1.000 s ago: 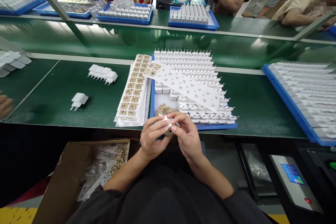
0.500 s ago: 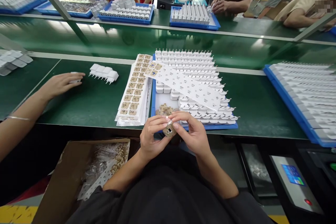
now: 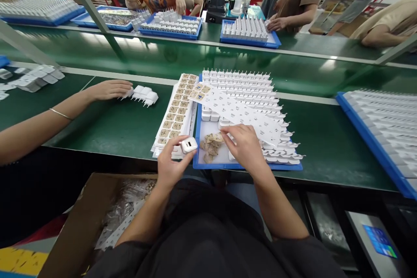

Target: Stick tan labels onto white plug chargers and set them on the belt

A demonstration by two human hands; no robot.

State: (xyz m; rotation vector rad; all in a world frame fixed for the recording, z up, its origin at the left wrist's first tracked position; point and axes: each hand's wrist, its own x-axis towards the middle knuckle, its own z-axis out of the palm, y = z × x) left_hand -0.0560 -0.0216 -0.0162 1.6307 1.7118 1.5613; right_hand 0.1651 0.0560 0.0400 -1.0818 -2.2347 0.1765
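Observation:
My left hand grips a white charger plug between thumb and fingers, its white port face turned up toward me. Over the blue tray, my right hand has thumb and forefinger pinched at a thin brown film piece, at the edge of a heap of crumpled brown film pieces. Rows of white charger plugs fill much of that tray. A mostly bare white sticker sheet lies across them, with a few brown stickers left at one end.
Stacked sheets of brown stickers lie left of the tray. A co-worker's hand reaches in from the left beside several white plugs. Another loaded tray is at right. An open cardboard box stands below the table edge.
My hands have separated: the left moved left with the plug, the right moved to the film heap. The plug's brown face now shows white. The co-worker's hand moved right to the loose plugs.

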